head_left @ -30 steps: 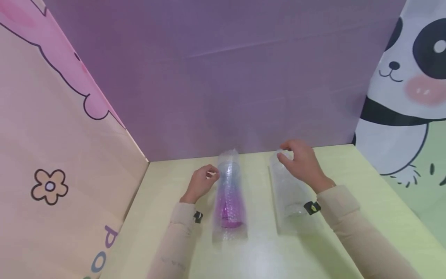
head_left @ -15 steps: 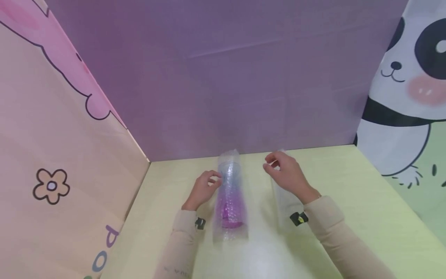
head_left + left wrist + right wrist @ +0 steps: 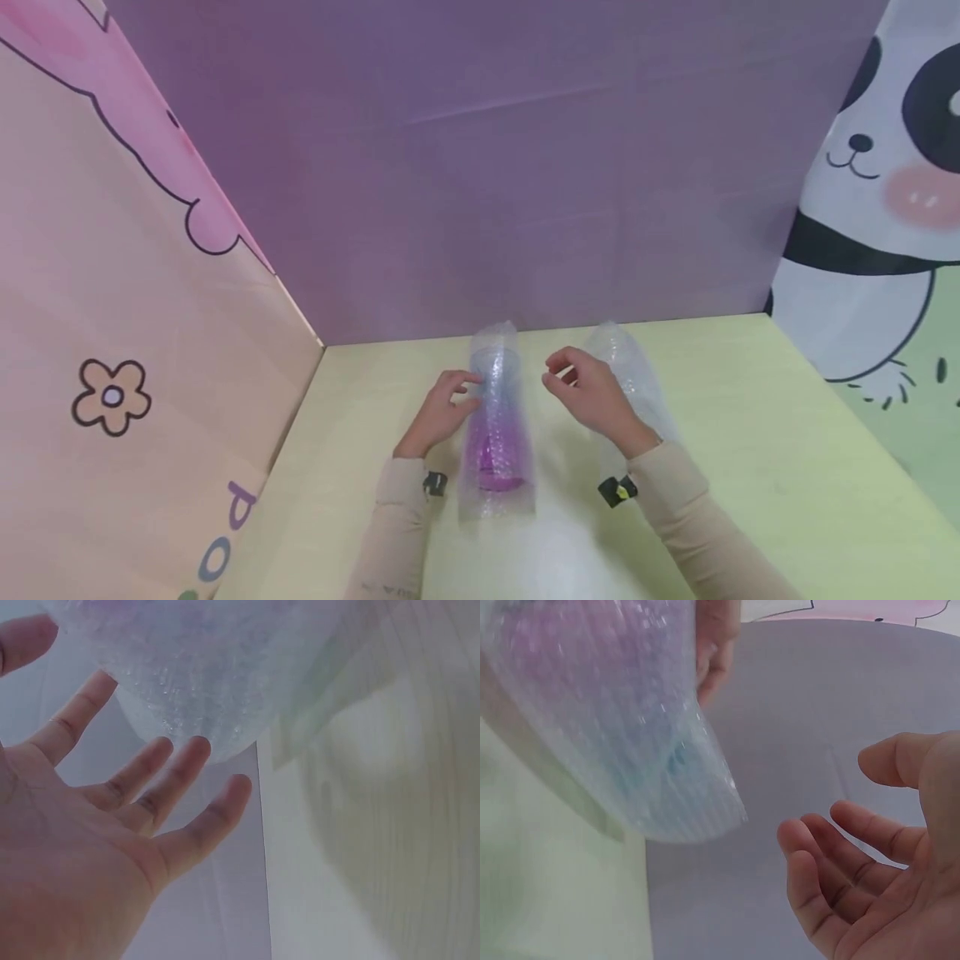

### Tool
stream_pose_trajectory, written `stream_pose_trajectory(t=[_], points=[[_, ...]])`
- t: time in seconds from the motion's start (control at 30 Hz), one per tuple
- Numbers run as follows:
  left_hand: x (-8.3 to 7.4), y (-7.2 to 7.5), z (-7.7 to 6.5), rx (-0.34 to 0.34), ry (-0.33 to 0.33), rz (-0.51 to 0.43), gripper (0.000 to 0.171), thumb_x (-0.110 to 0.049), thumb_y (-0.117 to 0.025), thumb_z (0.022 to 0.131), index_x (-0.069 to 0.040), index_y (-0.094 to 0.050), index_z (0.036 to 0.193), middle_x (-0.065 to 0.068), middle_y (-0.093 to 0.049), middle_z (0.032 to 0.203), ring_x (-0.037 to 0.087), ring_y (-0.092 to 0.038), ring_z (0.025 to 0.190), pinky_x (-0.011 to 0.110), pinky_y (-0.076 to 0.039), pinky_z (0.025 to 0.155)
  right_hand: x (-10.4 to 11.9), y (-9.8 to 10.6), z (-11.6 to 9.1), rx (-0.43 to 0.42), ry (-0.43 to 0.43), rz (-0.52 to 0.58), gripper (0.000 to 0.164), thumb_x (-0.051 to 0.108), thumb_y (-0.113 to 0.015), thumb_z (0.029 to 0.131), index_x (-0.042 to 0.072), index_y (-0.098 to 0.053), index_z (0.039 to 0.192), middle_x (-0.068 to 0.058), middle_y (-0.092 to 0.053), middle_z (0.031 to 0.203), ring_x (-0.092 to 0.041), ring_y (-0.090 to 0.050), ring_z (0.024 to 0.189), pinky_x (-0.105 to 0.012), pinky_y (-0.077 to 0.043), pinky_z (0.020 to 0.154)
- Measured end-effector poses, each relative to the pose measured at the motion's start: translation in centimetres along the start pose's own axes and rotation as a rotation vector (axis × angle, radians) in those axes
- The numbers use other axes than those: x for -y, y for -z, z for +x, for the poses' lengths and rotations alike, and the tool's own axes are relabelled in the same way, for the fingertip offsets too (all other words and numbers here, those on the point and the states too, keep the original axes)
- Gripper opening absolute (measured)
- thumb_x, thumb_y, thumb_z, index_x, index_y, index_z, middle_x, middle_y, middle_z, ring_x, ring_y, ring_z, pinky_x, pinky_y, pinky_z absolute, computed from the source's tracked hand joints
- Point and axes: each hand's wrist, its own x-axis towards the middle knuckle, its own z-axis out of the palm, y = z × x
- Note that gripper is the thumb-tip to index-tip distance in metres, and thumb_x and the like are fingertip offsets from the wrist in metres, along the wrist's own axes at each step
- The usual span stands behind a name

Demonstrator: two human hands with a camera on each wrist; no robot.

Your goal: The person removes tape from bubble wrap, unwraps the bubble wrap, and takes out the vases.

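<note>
A bubble-wrapped bottle [image 3: 498, 442], pink at its near end and bluish at the far end, is at the middle of the table in the head view. My left hand [image 3: 442, 412] is at its left side, thumb and index fingertips right at the wrap; in the left wrist view its fingers [image 3: 176, 776] are spread beside the bubble wrap [image 3: 202, 697]. To the right of the bottle my right hand [image 3: 592, 392] is raised, fingers loosely bent around nothing. In the right wrist view a gap shows between its fingers [image 3: 810, 892] and the wrapped bottle [image 3: 630, 727].
A second bubble-wrapped item, clear and whitish [image 3: 637, 375], lies on the table [image 3: 750, 467] right of the bottle, partly covered by the right hand and forearm. A purple wall [image 3: 480, 167] stands behind the table's far edge. Printed panels flank both sides.
My right hand has moved left and nearer, off the far end of the clear wrapped item toward the pink bottle. The left hand has shifted slightly right and nearer, its fingers a little wider apart.
</note>
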Motion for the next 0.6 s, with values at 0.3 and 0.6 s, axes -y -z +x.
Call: stream_pose_trajectory(t=[0.3, 0.6], points=[[-0.2, -0.5, -0.3, 0.021, 0.013, -0.012, 0.045, -0.023, -0.069, 0.091, -0.020, -0.060, 0.136, 0.010, -0.046, 0.150, 0.037, -0.052, 0.129, 0.056, -0.050, 0.105, -0.2, -2.6, -0.2, 0.028, -0.016, 0.058, 0.024, 0.024, -0.068, 0.097, 0.011, -0.066, 0.117, -0.006, -0.071, 0.111, -0.019, -0.066, 0.094, -0.031, -0.057, 0.077], [0.0, -1.0, -0.7, 0.026, 0.033, -0.041, 0.049, -0.025, -0.067, 0.091, -0.023, -0.058, 0.140, 0.011, -0.042, 0.152, 0.037, -0.049, 0.130, 0.055, -0.051, 0.103, -0.6, -4.2, -0.2, 0.040, -0.014, 0.113, 0.026, 0.021, -0.069, 0.095, 0.008, -0.066, 0.118, -0.006, -0.071, 0.110, -0.019, -0.066, 0.092, -0.030, -0.057, 0.075]])
